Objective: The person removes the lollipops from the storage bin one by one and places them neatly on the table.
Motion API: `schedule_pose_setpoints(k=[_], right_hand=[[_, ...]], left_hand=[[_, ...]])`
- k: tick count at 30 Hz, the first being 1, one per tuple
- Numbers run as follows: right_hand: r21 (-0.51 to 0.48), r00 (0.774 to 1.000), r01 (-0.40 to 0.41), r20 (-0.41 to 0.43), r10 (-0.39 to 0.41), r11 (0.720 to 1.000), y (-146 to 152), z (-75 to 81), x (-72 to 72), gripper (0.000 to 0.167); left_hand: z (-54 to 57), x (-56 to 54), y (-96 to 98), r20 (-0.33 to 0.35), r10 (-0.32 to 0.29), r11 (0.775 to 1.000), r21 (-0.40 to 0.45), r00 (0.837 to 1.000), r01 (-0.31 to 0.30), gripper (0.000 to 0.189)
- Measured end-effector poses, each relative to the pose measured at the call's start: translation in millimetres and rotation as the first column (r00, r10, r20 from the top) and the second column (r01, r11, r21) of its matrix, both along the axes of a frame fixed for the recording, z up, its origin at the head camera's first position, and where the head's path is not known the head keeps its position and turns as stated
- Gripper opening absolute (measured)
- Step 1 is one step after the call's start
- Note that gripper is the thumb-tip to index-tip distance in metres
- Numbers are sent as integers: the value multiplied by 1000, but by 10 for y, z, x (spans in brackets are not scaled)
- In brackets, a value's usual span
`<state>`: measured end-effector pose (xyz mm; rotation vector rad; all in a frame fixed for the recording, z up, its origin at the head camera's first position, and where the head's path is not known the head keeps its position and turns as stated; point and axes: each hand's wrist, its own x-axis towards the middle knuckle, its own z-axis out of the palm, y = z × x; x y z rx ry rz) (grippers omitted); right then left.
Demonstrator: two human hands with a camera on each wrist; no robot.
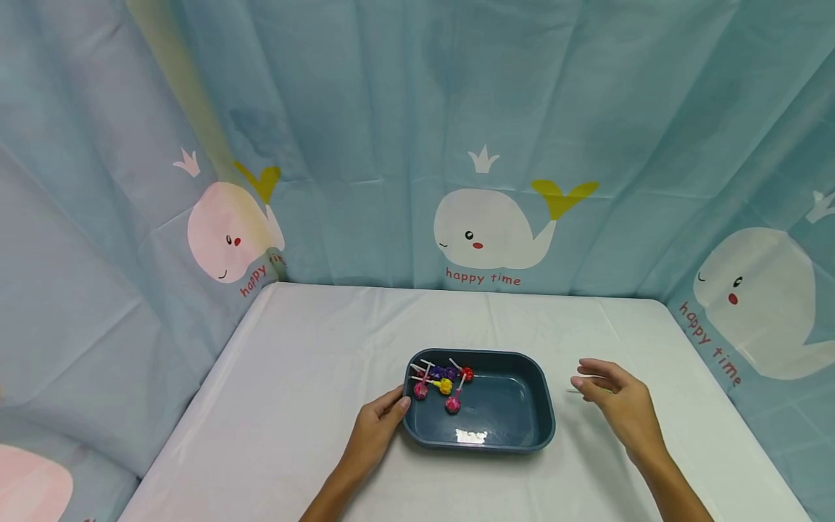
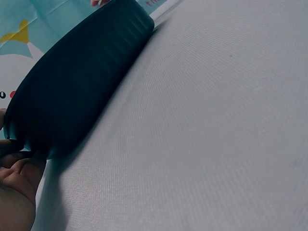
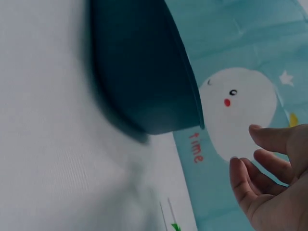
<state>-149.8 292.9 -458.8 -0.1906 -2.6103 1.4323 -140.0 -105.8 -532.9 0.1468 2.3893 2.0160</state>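
Note:
My left hand (image 1: 375,431) grips the left end of a dark blue tray (image 1: 509,406), thumb at the rim and the other fingers against its outer wall. In the left wrist view, those fingers (image 2: 21,175) meet the tray's outside (image 2: 82,72). Lollipops in red, yellow, purple and pink wrappers lie in the tray's left half, among them a yellow lollipop (image 1: 446,386) and a pink lollipop (image 1: 453,404). To the right of the tray hovers my right hand (image 1: 616,402), thumb and fingers apart with nothing between them. Below it, a green-wrapped piece with a thin pale stick (image 3: 175,226) shows partly.
A white cloth-covered table (image 1: 313,362) lies under the tray. Blue curtains (image 1: 365,145) printed with whales hang behind it and along both sides.

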Motion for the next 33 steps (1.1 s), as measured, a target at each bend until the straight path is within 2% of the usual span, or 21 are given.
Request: schedule_pose_setpoints(k=[11,20,33], right_hand=[[-105,998,-58,-19,57,993,-250,93,19,50],[-153,995,-93,5,95,984,-417,96,29,52],[-157,981,-185,23,191,970,-698,56,-3,48]], left_hand=[[-11,-10,-6,27,1,1000,23,1000,-1,48],[-13,-9,-3,37,1,999,33,999,-2,48],[-18,-5,-10,43,1,999,36,999,-3,48]])
